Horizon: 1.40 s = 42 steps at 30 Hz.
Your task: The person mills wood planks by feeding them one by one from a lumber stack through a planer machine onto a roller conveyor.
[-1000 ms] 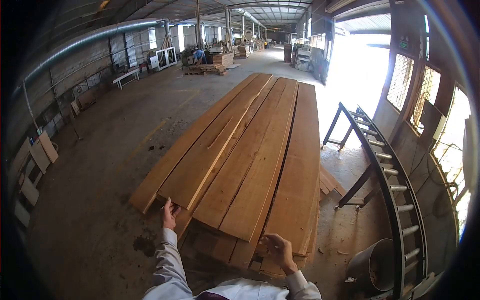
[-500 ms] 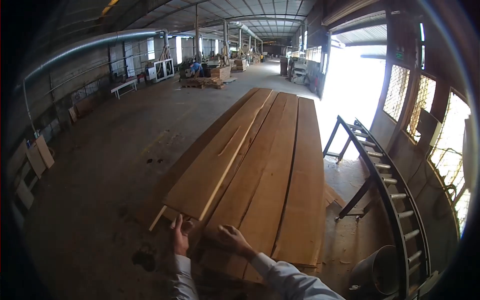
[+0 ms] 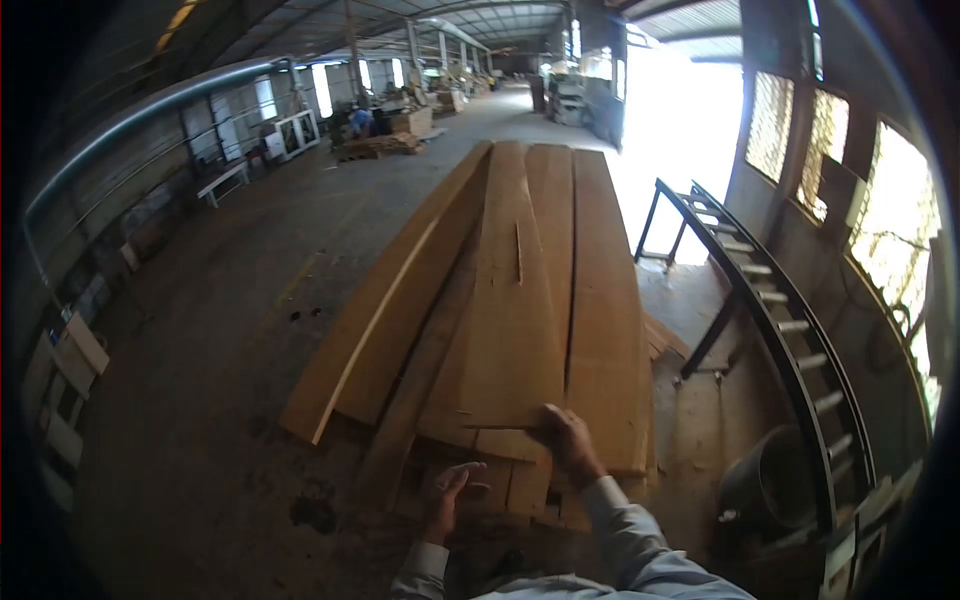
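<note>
Long brown planks lie side by side in a stack running away from me. One plank with a dark crack lies askew over the middle ones, and my right hand grips its near right corner. My left hand is in the air just below the near plank ends, fingers apart, with nothing in it. At the left side another plank with a pale edge lies at an angle.
A black roller stand is on the right, with a bucket near its lower end. Beyond the stack on the left are a wood pile and a crouching person. Boards lean at the far left.
The cracked plank has swung to the right at its near end, uncovering the pale-edged plank at the left. My right hand has moved right onto its corner; my left hand has come off the plank.
</note>
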{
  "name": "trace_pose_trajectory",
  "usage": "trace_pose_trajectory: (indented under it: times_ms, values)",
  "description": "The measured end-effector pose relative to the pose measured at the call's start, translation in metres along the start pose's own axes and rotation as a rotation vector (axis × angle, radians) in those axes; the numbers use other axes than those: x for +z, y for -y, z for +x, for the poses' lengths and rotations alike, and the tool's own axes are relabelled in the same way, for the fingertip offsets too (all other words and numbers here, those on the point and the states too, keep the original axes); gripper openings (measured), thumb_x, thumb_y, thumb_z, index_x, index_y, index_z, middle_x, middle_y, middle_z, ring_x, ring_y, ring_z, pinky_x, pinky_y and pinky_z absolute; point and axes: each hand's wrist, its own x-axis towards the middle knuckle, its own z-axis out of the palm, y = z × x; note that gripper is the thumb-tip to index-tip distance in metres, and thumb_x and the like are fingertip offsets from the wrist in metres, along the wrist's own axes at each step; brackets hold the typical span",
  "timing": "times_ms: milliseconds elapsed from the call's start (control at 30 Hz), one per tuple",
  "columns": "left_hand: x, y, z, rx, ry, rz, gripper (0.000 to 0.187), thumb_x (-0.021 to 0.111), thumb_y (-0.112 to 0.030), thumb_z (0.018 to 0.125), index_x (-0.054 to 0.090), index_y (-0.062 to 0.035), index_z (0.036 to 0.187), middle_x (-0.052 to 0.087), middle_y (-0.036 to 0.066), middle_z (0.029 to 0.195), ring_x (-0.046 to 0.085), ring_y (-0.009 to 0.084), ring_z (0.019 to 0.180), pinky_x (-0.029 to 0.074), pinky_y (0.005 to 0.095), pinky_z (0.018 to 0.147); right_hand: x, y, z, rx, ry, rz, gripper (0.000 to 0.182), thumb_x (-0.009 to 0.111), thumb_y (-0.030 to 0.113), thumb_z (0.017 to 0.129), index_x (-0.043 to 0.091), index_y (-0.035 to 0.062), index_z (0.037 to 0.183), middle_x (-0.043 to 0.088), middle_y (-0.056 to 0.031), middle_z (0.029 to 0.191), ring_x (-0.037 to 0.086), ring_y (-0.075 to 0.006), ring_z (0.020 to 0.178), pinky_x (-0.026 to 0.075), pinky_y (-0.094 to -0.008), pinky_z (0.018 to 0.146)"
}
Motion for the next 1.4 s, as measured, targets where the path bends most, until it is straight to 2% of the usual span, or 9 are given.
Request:
trace_pose_trajectory:
  times_ms: [67,133,333,467,600,733,767,933,1400]
  values:
    - [0.006,0.005,-0.026,-0.245,0.054,-0.208,0.026,0.062,-0.025,0.096,0.066,-0.0032,0.111,0.068,0.008,0.107,0.069,0.0185,0.083,0.057,0.0303,0.073,-0.041,0.049,-0.048,0.184,-0.223,0.179,0.020,0.067,0.019,0.091,0.065,0.0021,0.101,0.066,-0.0083,0.094,0.066,-0.0212,0.086,0.056,-0.0341,0.074]
    - [0.023,0.009,-0.041,-0.248,0.043,-0.172,0.026,0.062,-0.025,0.096,0.066,-0.0028,0.110,0.068,0.008,0.107,0.069,0.0186,0.081,0.058,0.0303,0.071,-0.096,0.070,-0.106,0.089,-0.274,0.119,0.021,0.060,0.023,0.095,0.064,0.0021,0.099,0.065,-0.0049,0.092,0.066,-0.0202,0.086,0.056,-0.0334,0.072]
    - [0.120,0.027,-0.020,0.074,0.194,0.085,0.027,0.065,-0.025,0.095,0.063,-0.0014,0.108,0.066,0.007,0.102,0.067,0.0149,0.079,0.057,0.0275,0.067,-0.284,0.049,-0.316,-0.162,-0.704,0.127,0.027,0.058,0.023,0.097,0.065,0.0015,0.111,0.068,-0.0064,0.101,0.066,-0.0175,0.091,0.053,-0.0312,0.077]
    - [0.197,0.062,-0.006,0.068,0.352,0.241,0.033,0.065,-0.027,0.095,0.061,-0.0001,0.114,0.066,0.010,0.105,0.067,0.0158,0.080,0.055,0.0277,0.067,-0.289,0.079,-0.447,-0.272,-1.095,0.159,0.034,0.055,0.024,0.099,0.062,-0.0036,0.118,0.067,-0.0078,0.109,0.064,-0.0181,0.098,0.050,-0.0306,0.087]
    - [0.318,0.041,-0.058,0.601,0.571,0.867,0.036,0.065,-0.018,0.089,0.058,0.0003,0.120,0.063,0.015,0.120,0.063,0.0276,0.105,0.052,0.0372,0.087,-0.308,0.079,-0.579,-0.358,-1.307,0.175,0.040,0.055,0.024,0.099,0.059,-0.0070,0.123,0.064,-0.0109,0.119,0.063,-0.0200,0.106,0.049,-0.0313,0.092]
    - [0.398,0.073,-0.105,1.098,0.923,1.040,0.030,0.055,-0.008,0.086,0.060,-0.0007,0.115,0.061,0.016,0.119,0.055,0.0327,0.117,0.046,0.0412,0.097,-0.338,0.060,-0.686,-0.326,-1.440,0.050,0.039,0.056,0.024,0.099,0.059,-0.0077,0.122,0.064,-0.0105,0.119,0.062,-0.0197,0.106,0.049,-0.0310,0.093]
    - [0.405,0.078,-0.119,1.074,0.999,1.047,0.027,0.054,-0.008,0.086,0.061,-0.0012,0.111,0.061,0.015,0.115,0.056,0.0325,0.113,0.047,0.0410,0.095,-0.343,0.054,-0.713,-0.319,-1.477,0.013,0.039,0.056,0.024,0.099,0.060,-0.0077,0.122,0.065,-0.0103,0.119,0.062,-0.0196,0.106,0.049,-0.0308,0.093]
    - [0.422,0.088,-0.161,1.063,1.339,1.211,0.008,0.055,-0.010,0.081,0.058,-0.0045,0.085,0.059,0.011,0.093,0.059,0.0289,0.095,0.051,0.0382,0.077,-0.340,0.058,-0.757,-0.293,-1.531,0.086,0.032,0.060,0.022,0.097,0.065,-0.0054,0.113,0.067,-0.0064,0.109,0.063,-0.0150,0.097,0.049,-0.0276,0.086]
    - [0.462,0.104,-0.171,1.147,1.676,1.474,0.010,0.055,-0.010,0.082,0.057,-0.0014,0.086,0.060,0.016,0.089,0.062,0.0322,0.089,0.054,0.0411,0.076,-0.374,0.035,-0.755,-0.227,-1.635,0.050,0.028,0.063,0.022,0.095,0.068,-0.0041,0.105,0.069,-0.0029,0.098,0.062,-0.0105,0.087,0.049,-0.0250,0.078]
